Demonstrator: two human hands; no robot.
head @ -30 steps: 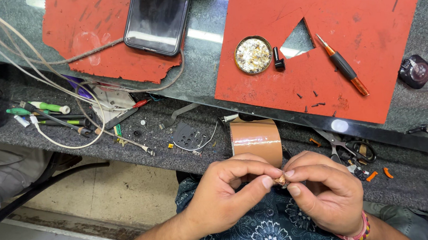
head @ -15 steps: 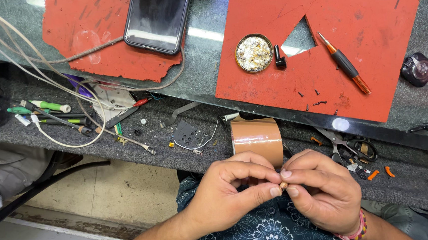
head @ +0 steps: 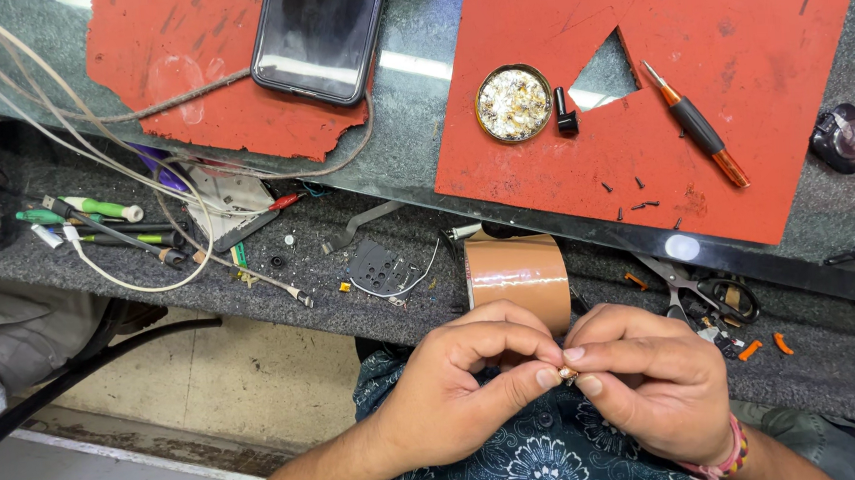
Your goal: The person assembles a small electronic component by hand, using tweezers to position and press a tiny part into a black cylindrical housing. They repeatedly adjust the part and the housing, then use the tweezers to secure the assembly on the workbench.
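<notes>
My left hand and my right hand meet over my lap, fingertips pinched together on one tiny brownish part. The part is mostly hidden between thumbs and forefingers. Just beyond my knuckles a roll of brown tape stands on edge on the grey lower shelf. A pink thread bracelet circles my right wrist.
Two red mats lie on the glass bench top. On them are a dark phone, a round tin of bits and an orange-handled screwdriver. Scissors, cables, tools and small parts litter the shelf. A small dark bottle stands right.
My fingertips have shifted slightly on the tiny part. Both hands stay together in the same spot. Nothing else has moved.
</notes>
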